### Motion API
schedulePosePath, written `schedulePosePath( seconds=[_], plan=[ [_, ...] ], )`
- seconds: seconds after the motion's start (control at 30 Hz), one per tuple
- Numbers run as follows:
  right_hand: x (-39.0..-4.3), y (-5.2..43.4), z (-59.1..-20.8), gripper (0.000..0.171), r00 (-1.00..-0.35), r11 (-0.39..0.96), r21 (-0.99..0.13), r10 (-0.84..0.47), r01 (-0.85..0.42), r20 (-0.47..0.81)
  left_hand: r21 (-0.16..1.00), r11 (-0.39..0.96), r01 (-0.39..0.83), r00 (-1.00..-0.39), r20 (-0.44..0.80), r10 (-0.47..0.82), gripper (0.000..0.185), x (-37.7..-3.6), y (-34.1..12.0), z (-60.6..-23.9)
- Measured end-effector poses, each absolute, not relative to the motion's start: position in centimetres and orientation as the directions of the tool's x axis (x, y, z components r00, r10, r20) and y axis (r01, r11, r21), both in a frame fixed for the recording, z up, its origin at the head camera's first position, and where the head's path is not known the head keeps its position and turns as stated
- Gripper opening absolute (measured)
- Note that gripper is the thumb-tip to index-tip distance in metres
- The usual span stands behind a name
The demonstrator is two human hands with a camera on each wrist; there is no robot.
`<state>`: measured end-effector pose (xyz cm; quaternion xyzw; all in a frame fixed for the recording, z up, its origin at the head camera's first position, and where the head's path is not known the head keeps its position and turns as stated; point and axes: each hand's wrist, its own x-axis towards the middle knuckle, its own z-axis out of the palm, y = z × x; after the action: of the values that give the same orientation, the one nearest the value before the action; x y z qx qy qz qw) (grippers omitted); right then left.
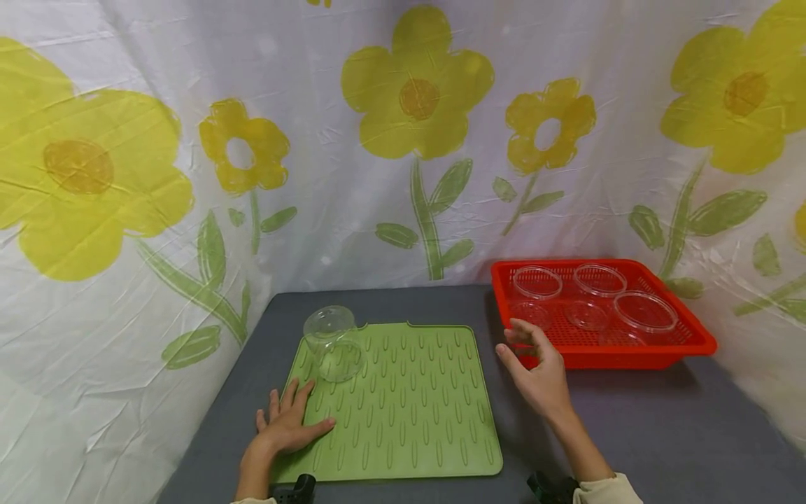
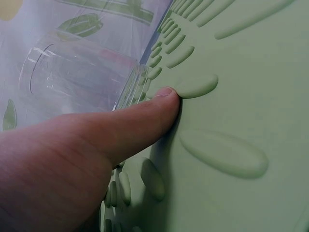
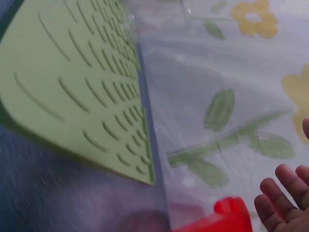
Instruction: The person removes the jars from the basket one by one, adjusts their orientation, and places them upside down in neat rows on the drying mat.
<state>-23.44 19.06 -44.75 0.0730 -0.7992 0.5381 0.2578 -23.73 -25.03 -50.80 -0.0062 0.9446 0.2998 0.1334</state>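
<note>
A green ribbed mat (image 1: 415,406) lies on the grey table. On its far left corner a clear plastic cup (image 1: 334,343) stands upside down, its wider rim on the mat. My left hand (image 1: 286,427) rests on the mat's left edge, fingers spread, just in front of the cup; in the left wrist view its thumb (image 2: 140,121) presses the mat. My right hand (image 1: 540,374) hovers by the near left corner of a red basket (image 1: 630,357), fingers apart and holding nothing. Several clear cups (image 1: 645,313) sit in the basket.
Behind the table hangs a white curtain (image 1: 315,245) printed with yellow flowers. The grey tabletop (image 1: 655,434) extends in front of the basket and right of the mat. Black wrist devices (image 1: 302,488) show at the bottom edge.
</note>
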Motion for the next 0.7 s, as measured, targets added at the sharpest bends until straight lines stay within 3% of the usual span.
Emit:
schedulePosePath(
  seconds=[0.4, 0.7],
  plan=[
    [-23.6, 24.7, -43.3, 0.049, -0.701, 0.529, -0.741, 0.333, -0.415, 0.63, 0.563, 0.821, -0.089, -0.965, -0.253, 0.068, 0.11, -23.9, -25.4, -51.4],
    [-24.3, 29.7, -43.7, 0.053, -0.602, 0.673, -0.685, 0.432, -0.28, 0.671, 0.554, 0.828, -0.086, -0.963, -0.259, 0.074, 0.109, -24.0, -25.2, -51.3]
  ],
)
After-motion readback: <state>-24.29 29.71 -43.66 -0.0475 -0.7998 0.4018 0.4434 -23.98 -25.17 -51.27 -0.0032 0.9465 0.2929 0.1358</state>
